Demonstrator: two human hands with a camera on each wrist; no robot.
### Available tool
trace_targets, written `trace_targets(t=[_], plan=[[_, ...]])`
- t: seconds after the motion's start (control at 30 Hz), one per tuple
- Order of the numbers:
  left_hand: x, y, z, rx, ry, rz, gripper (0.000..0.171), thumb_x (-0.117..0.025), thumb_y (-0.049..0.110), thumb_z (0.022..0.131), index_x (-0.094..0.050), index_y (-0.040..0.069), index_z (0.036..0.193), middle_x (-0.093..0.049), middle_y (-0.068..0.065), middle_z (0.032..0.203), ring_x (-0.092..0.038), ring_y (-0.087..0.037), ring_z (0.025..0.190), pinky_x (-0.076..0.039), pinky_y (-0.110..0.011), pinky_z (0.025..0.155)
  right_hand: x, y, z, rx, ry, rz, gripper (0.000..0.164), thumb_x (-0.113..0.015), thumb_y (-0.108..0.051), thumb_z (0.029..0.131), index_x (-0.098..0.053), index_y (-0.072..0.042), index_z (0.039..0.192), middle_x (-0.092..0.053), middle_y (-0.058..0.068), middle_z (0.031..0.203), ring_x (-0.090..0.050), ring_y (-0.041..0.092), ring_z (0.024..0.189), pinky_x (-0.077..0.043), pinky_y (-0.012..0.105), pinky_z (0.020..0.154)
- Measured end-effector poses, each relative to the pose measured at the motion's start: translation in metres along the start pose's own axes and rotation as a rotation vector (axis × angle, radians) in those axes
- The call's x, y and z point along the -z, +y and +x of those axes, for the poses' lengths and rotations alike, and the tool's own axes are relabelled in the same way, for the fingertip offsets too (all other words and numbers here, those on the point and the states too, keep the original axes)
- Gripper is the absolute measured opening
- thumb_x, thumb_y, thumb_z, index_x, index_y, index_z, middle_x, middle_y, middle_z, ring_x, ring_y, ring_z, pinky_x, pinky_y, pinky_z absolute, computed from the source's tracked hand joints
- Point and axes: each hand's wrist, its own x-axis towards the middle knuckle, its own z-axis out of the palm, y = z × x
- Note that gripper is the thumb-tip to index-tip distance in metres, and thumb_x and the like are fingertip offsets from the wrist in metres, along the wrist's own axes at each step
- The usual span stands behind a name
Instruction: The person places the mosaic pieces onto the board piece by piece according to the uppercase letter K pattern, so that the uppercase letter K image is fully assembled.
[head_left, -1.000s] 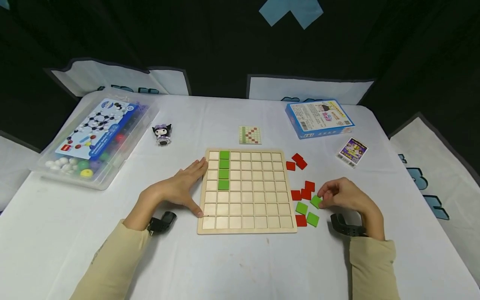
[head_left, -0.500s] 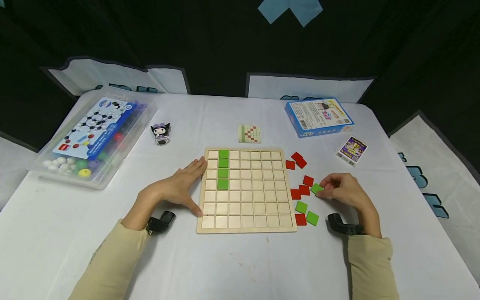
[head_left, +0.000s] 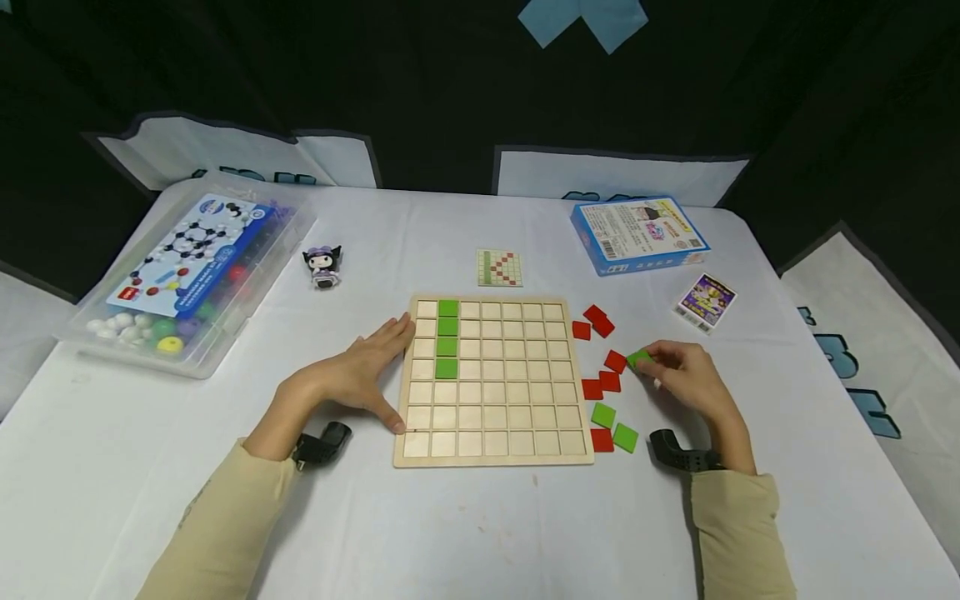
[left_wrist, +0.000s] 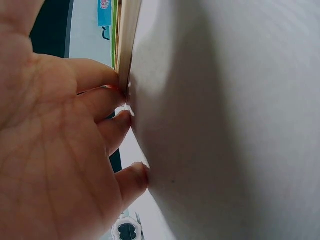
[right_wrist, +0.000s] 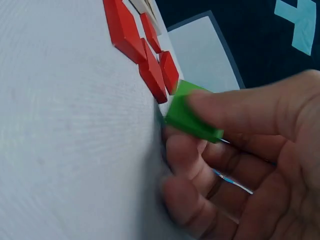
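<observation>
My left hand rests at the left edge of a wooden grid board, fingers spread, thumb and fingertips against its side. In the left wrist view the fingertips touch the board's edge and the white cloth. My right hand pinches a green square tile between thumb and fingers, to the right of the board. Several green tiles fill part of the board's second column. Red tiles and two loose green tiles lie between the board and my right hand.
A small pattern card lies behind the board. A figurine and a clear plastic case of coloured balls stand at left. At back right are a blue box and a purple card pack.
My right hand has moved away from me, bringing the green tile from beside the loose green ones to near the upper red tile, which shifted slightly. My left hand has stayed put.
</observation>
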Motion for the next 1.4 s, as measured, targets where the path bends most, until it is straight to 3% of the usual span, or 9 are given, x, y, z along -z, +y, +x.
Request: trace_targets(t=[0.13, 0.27, 0.43, 0.63, 0.73, 0.83, 1.0, 1.23, 1.4], plan=[[0.0, 0.0, 0.0, 0.005, -0.002, 0.001, 0.134, -0.09, 0.04, 0.058, -0.005, -0.005, 0.152, 0.005, -0.022, 0.161, 0.006, -0.039, 0.148, -0.005, -0.067, 0.114, -0.002, 0.0, 0.0, 0.028, 0.037, 0.211, 0.03, -0.051, -0.013, 0.098, -0.056, 0.014, 0.111, -0.071, 0.006, 0.089, -0.066, 0.002, 0.074, -0.057, 0.02, 0.067], [0.0, 0.0, 0.001, 0.002, 0.004, 0.005, 0.134, -0.09, 0.04, 0.058, -0.005, -0.005, 0.152, 0.004, -0.022, 0.161, 0.005, -0.039, 0.148, -0.005, -0.067, 0.114, -0.004, 0.0, 0.002, 0.055, 0.061, 0.44, 0.029, -0.053, -0.013, 0.098, -0.055, 0.013, 0.112, -0.073, -0.01, 0.088, -0.071, 0.003, 0.08, -0.057, 0.018, 0.075], [0.001, 0.001, -0.001, -0.008, 0.01, -0.001, 0.134, -0.09, 0.04, 0.058, -0.005, -0.005, 0.152, 0.004, -0.022, 0.161, 0.005, -0.039, 0.148, -0.005, -0.068, 0.113, -0.007, 0.001, 0.005, 0.064, 0.078, 0.773, 0.01, -0.059, -0.007, 0.094, -0.067, -0.005, 0.101, -0.075, -0.004, 0.088, -0.074, 0.01, 0.08, -0.057, 0.021, 0.075], [0.002, 0.003, 0.0, -0.005, -0.006, -0.008, 0.133, -0.089, 0.04, 0.059, -0.004, -0.004, 0.152, 0.006, -0.02, 0.161, 0.006, -0.038, 0.149, -0.004, -0.067, 0.114, -0.015, -0.004, 0.011, 0.06, 0.17, 1.006, 0.016, -0.062, -0.001, 0.09, -0.075, -0.011, 0.092, -0.076, 0.001, 0.085, -0.074, 0.014, 0.075, -0.057, 0.023, 0.069], [0.001, 0.003, 0.001, -0.004, -0.012, -0.002, 0.133, -0.089, 0.04, 0.059, -0.005, -0.004, 0.152, 0.006, -0.02, 0.161, 0.006, -0.038, 0.149, -0.004, -0.066, 0.114, -0.022, -0.01, 0.016, 0.067, 0.218, 1.032, 0.017, -0.062, 0.001, 0.09, -0.075, -0.011, 0.088, -0.076, 0.0, 0.082, -0.074, 0.014, 0.07, -0.058, 0.024, 0.066], [0.001, 0.003, 0.003, 0.0, -0.013, 0.001, 0.133, -0.09, 0.039, 0.059, -0.005, -0.005, 0.152, 0.006, -0.02, 0.161, 0.006, -0.037, 0.149, -0.004, -0.066, 0.115, -0.029, -0.019, 0.022, 0.092, 0.196, 1.061, 0.022, -0.06, 0.004, 0.09, -0.076, -0.01, 0.086, -0.076, 0.001, 0.08, -0.073, 0.015, 0.067, -0.058, 0.025, 0.064], [0.0, 0.001, 0.002, 0.006, -0.014, -0.003, 0.133, -0.09, 0.038, 0.059, -0.005, -0.005, 0.152, 0.006, -0.021, 0.161, 0.005, -0.038, 0.149, -0.004, -0.067, 0.114, -0.044, -0.041, 0.036, 0.14, 0.093, 1.066, 0.025, -0.06, 0.007, 0.089, -0.077, -0.011, 0.087, -0.075, 0.002, 0.078, -0.073, 0.015, 0.064, -0.058, 0.025, 0.063], [-0.001, -0.001, 0.0, 0.005, -0.006, -0.007, 0.133, -0.09, 0.038, 0.059, -0.006, -0.006, 0.151, 0.006, -0.021, 0.161, 0.005, -0.039, 0.149, -0.005, -0.067, 0.114, -0.074, -0.081, 0.049, 0.17, -0.091, 0.973, 0.024, -0.06, 0.005, 0.09, -0.075, -0.013, 0.091, -0.074, 0.003, 0.085, -0.074, 0.016, 0.071, -0.059, 0.026, 0.069], [-0.001, -0.002, -0.001, 0.011, -0.005, -0.004, 0.133, -0.09, 0.038, 0.058, -0.006, -0.005, 0.152, 0.006, -0.021, 0.161, 0.005, -0.039, 0.149, -0.005, -0.067, 0.114, -0.099, -0.103, 0.054, 0.158, -0.169, 0.872, 0.013, -0.061, 0.004, 0.089, -0.07, 0.003, 0.099, -0.073, 0.001, 0.083, -0.073, 0.015, 0.071, -0.06, 0.029, 0.07]])
